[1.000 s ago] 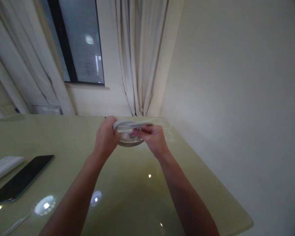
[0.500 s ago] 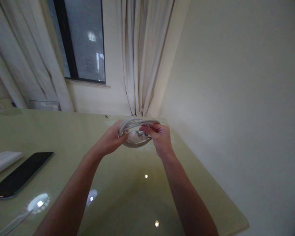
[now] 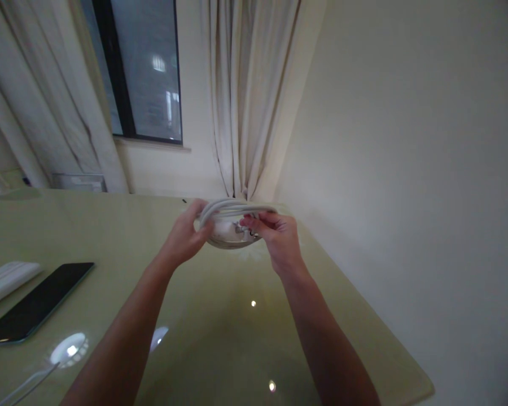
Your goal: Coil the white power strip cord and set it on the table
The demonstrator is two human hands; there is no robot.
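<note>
Between my two hands a coiled white cable is held up near the far end of the table. My left hand is closed round the left side of the loops, its thumb at the near side. With thumb and fingers pinched, my right hand grips the right side of the coil. A white block-like part, perhaps a plug or adapter, sits inside the loops. Small details by my right fingertips are too blurred to make out.
A black tablet-like slab and a long white object lie on the glossy greenish table at the left. A white disc with a thin cord is at the lower left. The wall borders the right edge.
My left hand has shifted slightly left and up along the coil. The loops have tipped a little, and the near part of the coil sits slightly higher.
</note>
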